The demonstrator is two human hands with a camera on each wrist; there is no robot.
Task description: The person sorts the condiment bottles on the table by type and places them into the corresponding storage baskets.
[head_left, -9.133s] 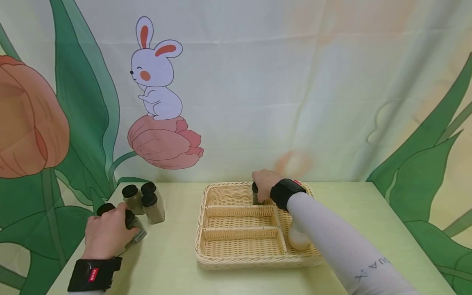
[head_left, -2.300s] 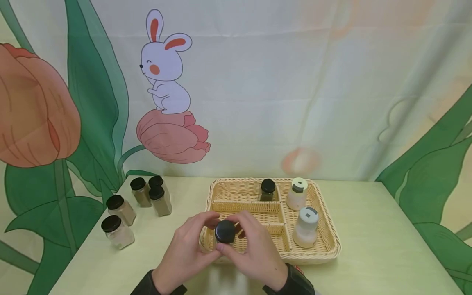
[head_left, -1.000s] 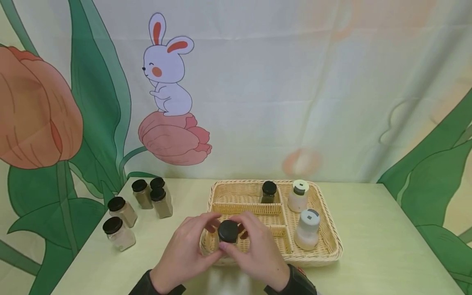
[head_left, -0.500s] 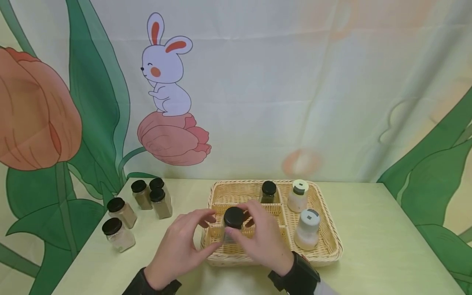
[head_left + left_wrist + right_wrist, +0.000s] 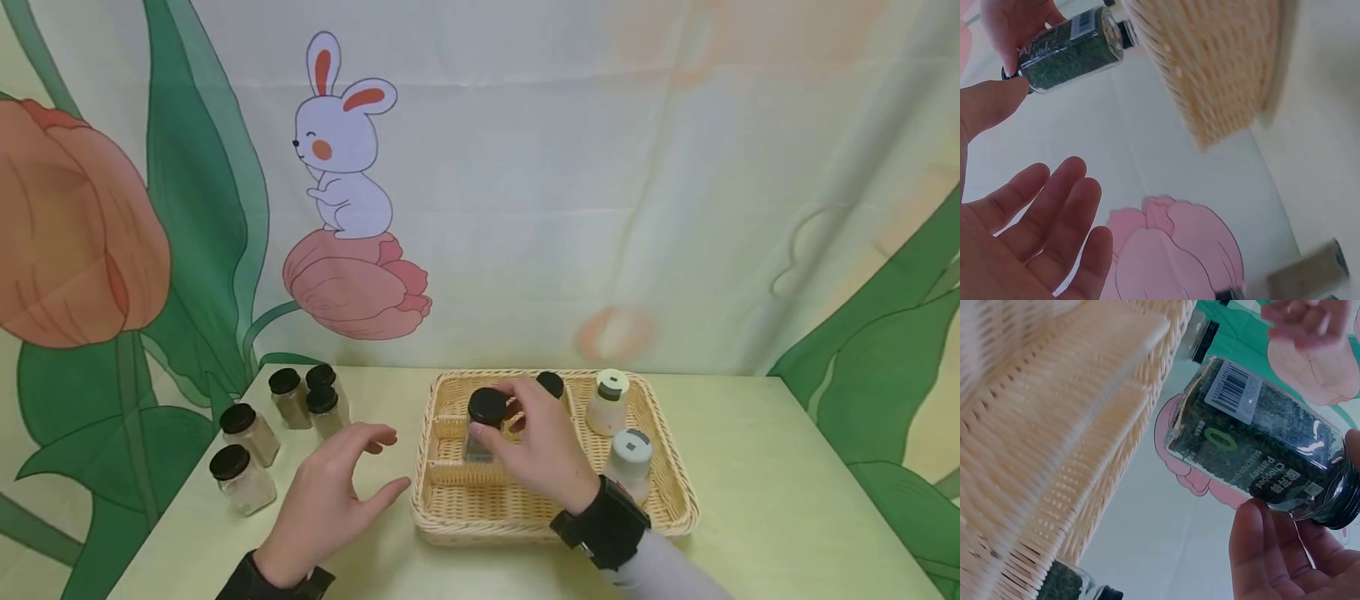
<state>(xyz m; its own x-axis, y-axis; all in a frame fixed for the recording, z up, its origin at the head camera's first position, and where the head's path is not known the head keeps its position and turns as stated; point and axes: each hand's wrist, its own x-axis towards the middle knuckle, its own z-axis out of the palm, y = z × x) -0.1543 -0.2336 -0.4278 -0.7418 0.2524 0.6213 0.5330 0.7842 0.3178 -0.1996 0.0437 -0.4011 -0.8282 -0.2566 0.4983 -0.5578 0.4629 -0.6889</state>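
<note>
In the head view my right hand (image 5: 547, 450) pinches a spice jar (image 5: 480, 442) near its black lid, above the left compartments of the wicker basket (image 5: 487, 527). The right wrist view shows the jar (image 5: 1260, 437) full of dark green flakes, its label reading "Chopped Parsley". Left of the basket, my left hand (image 5: 322, 492) is held with thumb and fingers apart, touching nothing. In the left wrist view the left hand (image 5: 1029, 231) has an empty palm. A second black-lidded jar (image 5: 550, 384) stands in the back compartment, partly hidden by my right hand.
Two pale-topped bottles, one yellowish (image 5: 607, 404) and one white (image 5: 630, 458), stand in the basket's right compartment. Several black-lidded spice jars (image 5: 251, 433) stand on the table's left side. A printed curtain (image 5: 510, 208) hangs behind the table.
Both hands held the jar over the basket's front; the left has let go and moved left. My right hand has carried the jar further back. Earlier, the right hand was at the back-compartment jar.
</note>
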